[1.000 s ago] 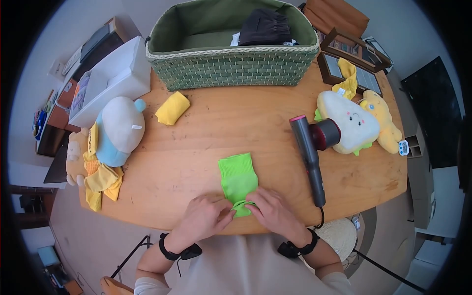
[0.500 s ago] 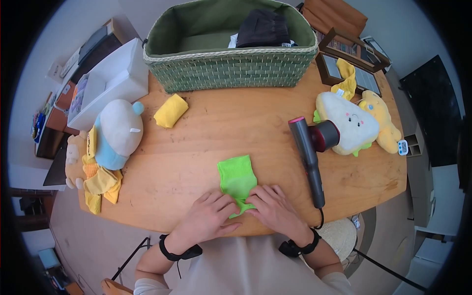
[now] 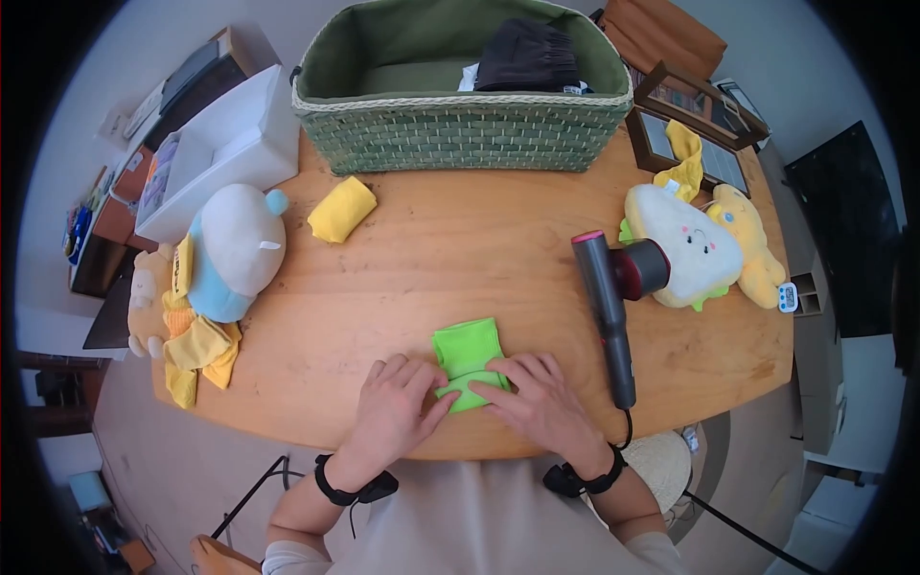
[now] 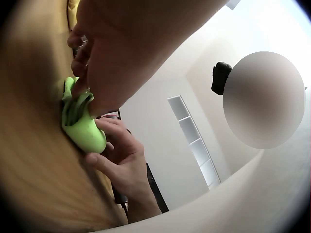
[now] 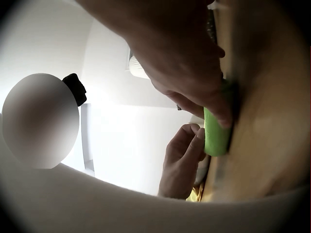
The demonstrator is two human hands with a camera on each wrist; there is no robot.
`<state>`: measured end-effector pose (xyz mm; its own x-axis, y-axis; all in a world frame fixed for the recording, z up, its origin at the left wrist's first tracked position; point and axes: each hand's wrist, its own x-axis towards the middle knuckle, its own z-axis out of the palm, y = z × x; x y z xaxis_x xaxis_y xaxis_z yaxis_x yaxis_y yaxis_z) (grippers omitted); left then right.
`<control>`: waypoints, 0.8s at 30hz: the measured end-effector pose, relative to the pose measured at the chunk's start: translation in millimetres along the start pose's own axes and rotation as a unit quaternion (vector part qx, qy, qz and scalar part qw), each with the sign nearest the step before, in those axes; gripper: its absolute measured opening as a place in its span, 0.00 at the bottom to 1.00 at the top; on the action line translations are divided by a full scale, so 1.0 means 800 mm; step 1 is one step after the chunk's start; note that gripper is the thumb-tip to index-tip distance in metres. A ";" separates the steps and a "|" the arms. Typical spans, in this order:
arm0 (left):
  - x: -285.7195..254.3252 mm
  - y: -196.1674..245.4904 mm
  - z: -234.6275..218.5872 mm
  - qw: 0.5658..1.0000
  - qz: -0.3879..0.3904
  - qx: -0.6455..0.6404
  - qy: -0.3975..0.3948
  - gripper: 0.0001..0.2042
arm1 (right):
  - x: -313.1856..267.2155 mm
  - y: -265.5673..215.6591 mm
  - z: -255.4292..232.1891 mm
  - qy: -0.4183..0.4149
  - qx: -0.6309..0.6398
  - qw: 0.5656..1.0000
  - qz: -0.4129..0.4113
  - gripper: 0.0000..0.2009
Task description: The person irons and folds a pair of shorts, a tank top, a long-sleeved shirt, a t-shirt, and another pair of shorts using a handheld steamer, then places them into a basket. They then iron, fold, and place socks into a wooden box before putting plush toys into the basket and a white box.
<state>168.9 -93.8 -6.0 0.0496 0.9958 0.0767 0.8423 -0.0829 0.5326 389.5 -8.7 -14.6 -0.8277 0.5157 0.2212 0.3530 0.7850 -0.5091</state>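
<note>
A bright green sock [image 3: 468,345] with a ribbed cuff lies near the table's front edge, its near part folded over toward the cuff. My left hand [image 3: 393,407] pinches the left side of the fold between thumb and fingers. At the right side, my right hand [image 3: 541,402] holds the same fold, index finger on top and thumb at the near edge. The left wrist view shows the sock [image 4: 86,135] bent into a rounded, layered fold. From the right wrist the sock [image 5: 215,138] appears as a smooth roll under the fingers.
A hair dryer [image 3: 606,316] lies right of the hands, beside a sandwich plush [image 3: 680,244]. Plush toys [image 3: 240,254] and yellow socks [image 3: 198,347] sit at left. Farther back are a yellow bundle [image 3: 342,209], a white bin [image 3: 273,144] and a green basket [image 3: 460,134].
The near end of the sock has been turned up into a wider, flatter fold, so the sock is shorter. Both hands have shifted slightly and now grip the fold's two sides.
</note>
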 end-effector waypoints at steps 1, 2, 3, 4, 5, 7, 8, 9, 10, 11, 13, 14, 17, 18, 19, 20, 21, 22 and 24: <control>-0.001 -0.001 -0.001 0.999 0.032 0.035 0.015 0.11 | -0.001 0.003 0.004 0.002 -0.018 1.000 0.000 0.15; -0.001 -0.001 -0.003 0.999 0.032 0.036 0.014 0.11 | -0.001 0.005 0.006 0.004 -0.037 0.999 0.000 0.15; -0.001 0.000 -0.006 0.995 0.092 0.028 0.017 0.12 | 0.000 0.004 0.006 0.004 -0.037 0.999 0.001 0.15; -0.001 0.002 -0.007 0.988 0.151 0.018 0.019 0.12 | 0.003 0.002 0.004 -0.019 -0.005 0.999 0.032 0.14; -0.001 0.003 -0.006 0.988 0.151 0.017 0.019 0.12 | 0.004 0.001 0.003 -0.043 0.028 0.997 0.062 0.13; 0.001 0.004 -0.006 0.989 0.149 0.019 -0.008 0.13 | 0.003 0.008 0.010 -0.046 0.071 0.994 0.065 0.12; 0.001 0.003 -0.005 0.989 0.149 0.019 -0.007 0.13 | 0.003 0.012 0.013 -0.047 0.114 0.990 0.067 0.12; 0.002 0.000 -0.003 0.987 0.157 0.022 -0.008 0.14 | 0.004 0.015 0.015 -0.047 0.113 0.990 0.066 0.12; 0.002 -0.003 -0.001 0.986 0.166 0.025 -0.009 0.14 | 0.004 0.017 0.016 -0.046 0.134 0.988 0.066 0.12; 0.003 -0.005 0.001 0.986 0.167 0.024 -0.009 0.14 | 0.005 0.017 0.015 -0.046 0.154 0.985 0.067 0.12; 0.006 -0.010 0.004 0.991 0.132 -0.001 -0.016 0.13 | 0.007 0.005 0.011 -0.010 0.151 0.982 0.109 0.12; 0.009 -0.010 0.005 0.991 0.131 -0.002 -0.015 0.13 | 0.009 0.000 0.009 0.025 0.149 0.977 0.150 0.13; 0.023 -0.008 0.009 0.998 0.045 -0.042 -0.029 0.12 | 0.009 0.005 0.010 0.074 0.023 0.996 0.043 0.16; 0.025 -0.008 0.013 0.997 0.021 -0.068 -0.008 0.12 | 0.010 0.004 0.007 0.074 0.023 0.996 0.043 0.16; 0.028 -0.008 0.014 0.995 -0.002 -0.095 0.014 0.12 | 0.011 0.000 0.003 0.061 -0.003 0.997 0.054 0.18; 0.030 -0.006 0.011 0.995 0.000 -0.095 0.013 0.12 | 0.011 -0.002 0.000 0.049 -0.030 0.996 0.066 0.19; 0.033 -0.002 0.005 0.999 0.021 -0.041 0.023 0.12 | 0.011 -0.001 0.000 0.052 -0.032 0.996 0.068 0.19; 0.035 0.001 0.002 0.999 0.042 0.012 0.033 0.13 | 0.010 0.001 0.001 0.034 -0.033 0.995 0.083 0.20; 0.036 0.001 0.003 0.994 0.097 0.036 0.021 0.15 | 0.009 0.006 0.003 0.017 -0.035 0.994 0.099 0.21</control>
<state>172.6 -65.3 -5.5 0.1945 0.9586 0.2079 0.8551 -0.2695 0.4430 384.3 -2.3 -17.8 -0.7242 0.6729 0.1510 0.5383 0.6885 -0.4860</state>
